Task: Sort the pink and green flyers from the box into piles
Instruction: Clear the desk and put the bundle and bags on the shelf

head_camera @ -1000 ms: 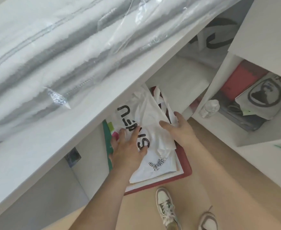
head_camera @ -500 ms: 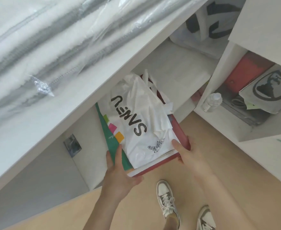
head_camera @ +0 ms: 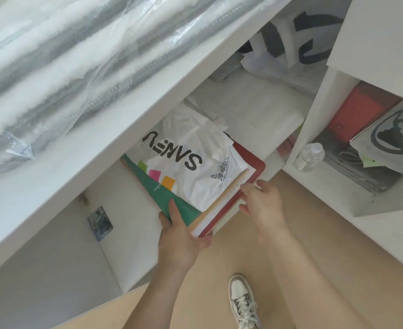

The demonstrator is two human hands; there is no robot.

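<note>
A flat stack sticks out from under the white counter: a green flyer sheet [head_camera: 166, 193] with coloured squares on the left, a white plastic bag [head_camera: 191, 160] with black letters on top, and a dark red box [head_camera: 250, 162] beneath. My left hand [head_camera: 179, 236] grips the stack's near corner, thumb on the green sheet and fingers under it. At the stack's right edge, my right hand [head_camera: 262, 198] holds its fingertips against the side of the box. No pink flyers show.
The white counter [head_camera: 96, 153] overhangs the stack, with plastic-wrapped bedding [head_camera: 53, 55] on top. A white shelf unit at right holds a water bottle [head_camera: 309, 157], an orange folder [head_camera: 359, 110] and a printed bag [head_camera: 397, 136]. My shoe [head_camera: 242, 302] stands on the tan floor.
The stack has slid out from under the counter toward me. My hands moved from on top of the white bag to the stack's near corner and right edge.
</note>
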